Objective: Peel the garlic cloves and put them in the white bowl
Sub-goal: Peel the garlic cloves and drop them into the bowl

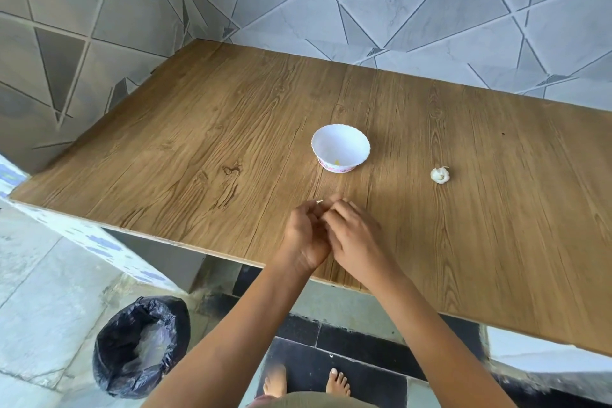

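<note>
A small white bowl (pixel 340 146) with a scalloped rim and pink pattern stands mid-table; a tiny yellowish bit lies inside it. To its right a garlic bulb (pixel 440 174) sits alone on the wood. My left hand (pixel 306 235) and my right hand (pixel 356 235) meet just in front of the bowl, fingers curled together round a garlic clove (pixel 319 201), of which only a pale tip shows between the fingertips. The rest of the clove is hidden by my fingers.
The wooden table (pixel 198 142) fits into a tiled wall corner. On the floor at the lower left stands a bin lined with a black bag (pixel 140 346). My bare feet are below the table's front edge.
</note>
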